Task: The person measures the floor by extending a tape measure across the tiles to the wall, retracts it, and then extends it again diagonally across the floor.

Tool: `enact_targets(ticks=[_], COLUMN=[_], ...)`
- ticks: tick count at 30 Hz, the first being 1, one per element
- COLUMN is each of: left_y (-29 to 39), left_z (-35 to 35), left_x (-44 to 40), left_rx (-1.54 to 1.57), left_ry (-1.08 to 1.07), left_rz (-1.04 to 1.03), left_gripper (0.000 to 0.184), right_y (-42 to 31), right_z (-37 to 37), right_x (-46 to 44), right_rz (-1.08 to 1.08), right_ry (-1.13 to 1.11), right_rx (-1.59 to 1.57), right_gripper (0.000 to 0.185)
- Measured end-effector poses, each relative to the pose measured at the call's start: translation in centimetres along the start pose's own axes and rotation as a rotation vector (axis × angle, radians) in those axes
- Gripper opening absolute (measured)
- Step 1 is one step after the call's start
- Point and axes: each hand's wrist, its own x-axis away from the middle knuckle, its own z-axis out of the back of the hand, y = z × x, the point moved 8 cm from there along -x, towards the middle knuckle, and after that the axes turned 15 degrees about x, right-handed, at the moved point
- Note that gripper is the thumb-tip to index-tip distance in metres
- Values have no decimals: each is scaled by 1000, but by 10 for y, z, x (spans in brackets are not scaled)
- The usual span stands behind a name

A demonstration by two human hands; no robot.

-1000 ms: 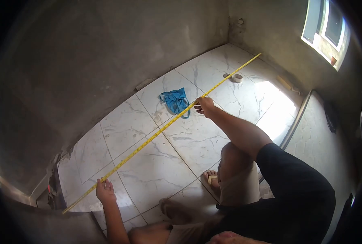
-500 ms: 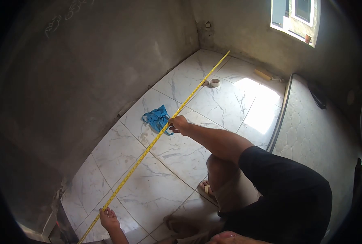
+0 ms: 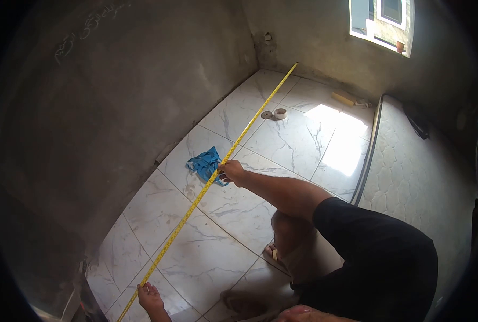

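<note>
A long yellow measuring strip [image 3: 188,213] runs diagonally from the lower left to the far wall. My right hand [image 3: 232,173] grips it near its middle, thumb and fingers closed round its edge. Lower down, my left hand [image 3: 150,298] pinches the strip close to its near end, with the other fingers partly curled. A crumpled blue cloth or bag [image 3: 204,162] lies on the tiles beside my right hand, partly behind the strip.
Marbled white tiles [image 3: 201,247] cover the floor. A roll of tape [image 3: 280,114] and a small disc [image 3: 266,115] lie near the strip's far part. A mattress [image 3: 400,161] leans at the right, and a yellowish block [image 3: 343,98] sits by the far wall below the window [image 3: 381,21].
The view has swung, so the floor and strip appear farther left and lower. Both hands keep their hold on the strip.
</note>
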Motion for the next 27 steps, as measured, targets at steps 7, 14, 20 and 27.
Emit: enact_targets(ticks=[7, 14, 20, 27], left_y=[0, -1, -1, -2], left_z=[4, 2, 0, 2], left_x=[-4, -3, 0, -3], left_rx=[13, 3, -4, 23], left_ry=[-25, -12, -7, -21], left_rz=[25, 25, 13, 27], left_gripper=[37, 32, 24, 28], right_y=[-10, -13, -15, -10], right_z=[-12, -17, -16, -17], right_x=[10, 16, 17, 8], right_rz=[35, 46, 50, 72], right_ry=[-40, -79, -82, -103], right_rx=[-22, -31, 5, 10], right_gripper=[21, 19, 20, 22])
